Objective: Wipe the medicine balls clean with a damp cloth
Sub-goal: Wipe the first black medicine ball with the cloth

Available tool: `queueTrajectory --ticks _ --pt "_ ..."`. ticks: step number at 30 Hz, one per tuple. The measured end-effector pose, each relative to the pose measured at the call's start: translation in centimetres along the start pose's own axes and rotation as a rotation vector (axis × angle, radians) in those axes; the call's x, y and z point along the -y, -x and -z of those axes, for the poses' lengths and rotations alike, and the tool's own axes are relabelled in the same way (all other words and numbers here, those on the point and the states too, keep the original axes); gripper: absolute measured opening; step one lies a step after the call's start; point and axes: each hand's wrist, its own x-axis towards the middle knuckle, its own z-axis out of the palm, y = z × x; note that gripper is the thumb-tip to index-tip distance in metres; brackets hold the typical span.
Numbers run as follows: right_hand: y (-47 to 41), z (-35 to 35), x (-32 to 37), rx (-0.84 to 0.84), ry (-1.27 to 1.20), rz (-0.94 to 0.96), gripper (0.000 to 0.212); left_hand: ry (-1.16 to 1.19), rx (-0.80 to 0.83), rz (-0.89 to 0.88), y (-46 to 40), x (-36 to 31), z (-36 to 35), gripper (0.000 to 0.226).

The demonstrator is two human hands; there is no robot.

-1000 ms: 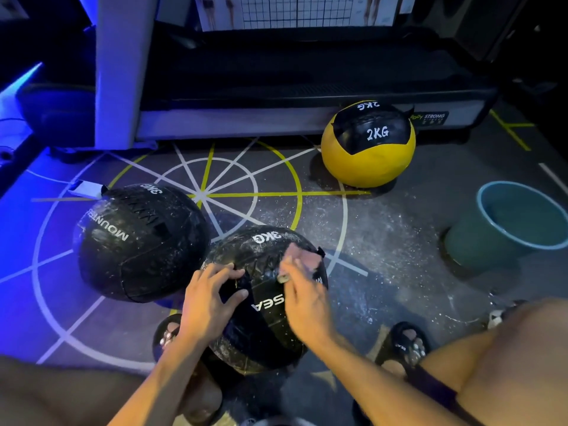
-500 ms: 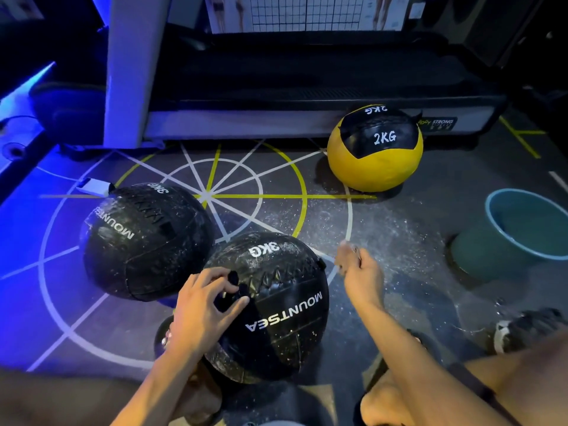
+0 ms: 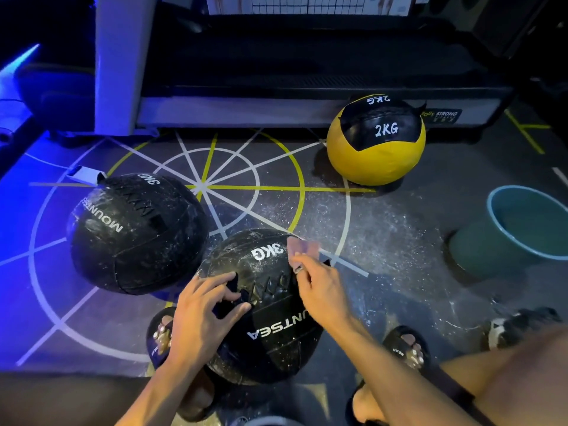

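Ball nearest the person (image 3: 264, 305), black, at 6 o'clock between the feet: reads "3KG" and "MOUNTSEA", partly covered. Left hand (image 3: 203, 315) rests on it, fingers curled round a black tab. Right hand (image 3: 319, 290) pinches a pinkish cloth (image 3: 302, 250) against the ball's upper right. Second black ball (image 3: 135, 232) at 9 o'clock, just beside: "3KG", "MOUNTSEA". Yellow-black ball (image 3: 376, 139) at 1 o'clock: "2KG". Teal bucket (image 3: 491, 250) at 3 o'clock. Treadmill label (image 3: 442, 114): "STRONG".

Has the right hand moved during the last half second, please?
Yes. The right hand with its cloth has come back leftwards from above the floor onto the nearer 3KG ball.
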Motion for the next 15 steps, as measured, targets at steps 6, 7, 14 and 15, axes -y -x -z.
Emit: queueTrajectory --ticks 6,7,14,15 --pt "-1.1 1.4 -3.9 -0.048 0.071 -0.207 0.030 0.025 -0.005 0.009 0.1 0.2 -0.1 0.036" --pt "-0.6 0.7 -2.2 -0.038 0.013 -0.115 0.031 0.034 -0.012 0.006 0.1 0.2 -0.3 0.037" --pt "0.5 -0.6 -1.2 -0.012 0.112 0.259 0.038 0.048 -0.017 -0.051 -0.4 0.0 -0.5 0.040" --pt "-0.4 0.3 -2.3 -0.037 0.151 0.132 0.035 0.052 -0.020 -0.056 -0.3 -0.2 -0.7 0.039"
